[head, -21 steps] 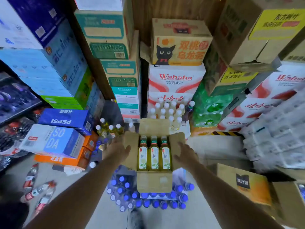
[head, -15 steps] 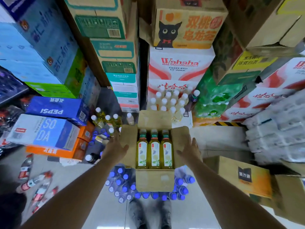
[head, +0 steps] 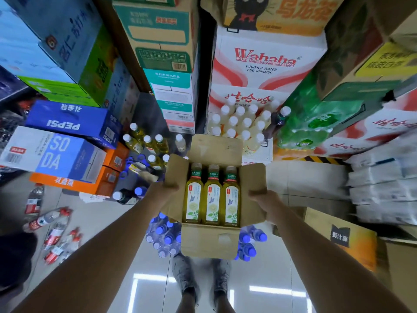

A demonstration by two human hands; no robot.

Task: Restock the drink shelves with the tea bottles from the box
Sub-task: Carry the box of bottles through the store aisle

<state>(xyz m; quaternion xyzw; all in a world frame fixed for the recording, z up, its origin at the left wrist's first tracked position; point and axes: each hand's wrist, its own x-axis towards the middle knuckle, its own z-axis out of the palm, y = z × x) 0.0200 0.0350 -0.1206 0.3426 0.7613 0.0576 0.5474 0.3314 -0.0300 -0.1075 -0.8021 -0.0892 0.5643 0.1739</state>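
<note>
An open cardboard box (head: 209,241) sits in front of me above packs of blue-capped water bottles. Three tea bottles (head: 212,197) with yellow-green liquid, green neck labels and white flower labels lie side by side in it. My left hand (head: 163,193) grips the box's left side under its raised flap. On the other side my right hand (head: 262,203) grips the right side below the right flap. All four flaps are folded outwards. No drink shelf shows here.
Stacked drink cartons (head: 266,64) wall in the far side. Pepsi and soda boxes (head: 56,152) stand at the left, loose yellow bottles (head: 146,143) beside them. Red-capped bottles (head: 54,233) lie on the floor at the left. White packs (head: 383,188) and an orange carton (head: 343,242) fill the right.
Both hands reached the box sides and closed on them. The box now appears larger and nearer in the frame, and my shoes show below it.
</note>
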